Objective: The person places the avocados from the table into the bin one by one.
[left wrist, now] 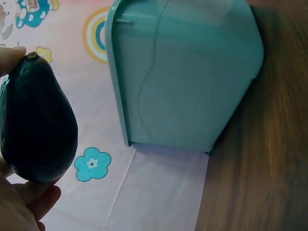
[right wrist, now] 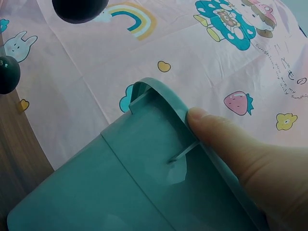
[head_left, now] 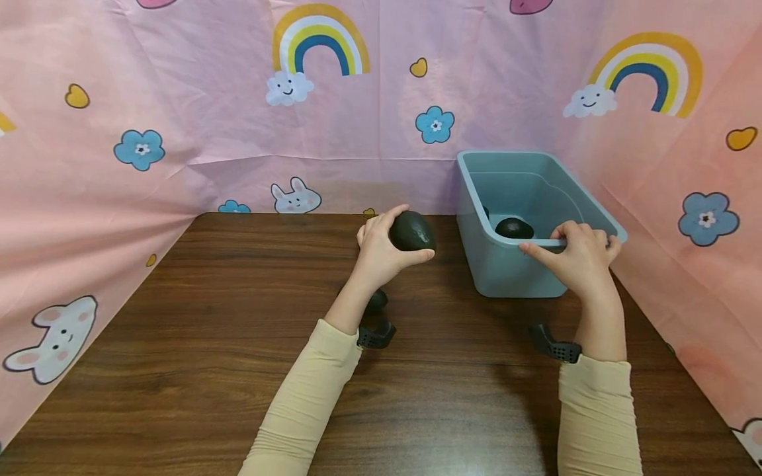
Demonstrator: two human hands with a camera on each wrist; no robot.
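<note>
My left hand (head_left: 381, 248) grips a dark avocado (head_left: 412, 231) between thumb and fingers, raised over the table left of a blue-grey plastic bin (head_left: 520, 270). The left wrist view shows this avocado (left wrist: 41, 118) with its stem end up. At the bin's near rim, my right hand (head_left: 580, 258) holds on with its thumb outside and fingers over the edge. Inside the bin lies another avocado (head_left: 514, 229), and a dark sliver shows beside it at the left wall. A further dark rounded thing (head_left: 376, 302) rests on the table, partly hidden behind my left wrist.
The brown wooden table (head_left: 238, 317) meets a pink printed cloth (head_left: 226, 99) that hangs at the back and both sides. The bin stands at the back right, close to the cloth. Black camera mounts (head_left: 376, 335) are strapped to both wrists.
</note>
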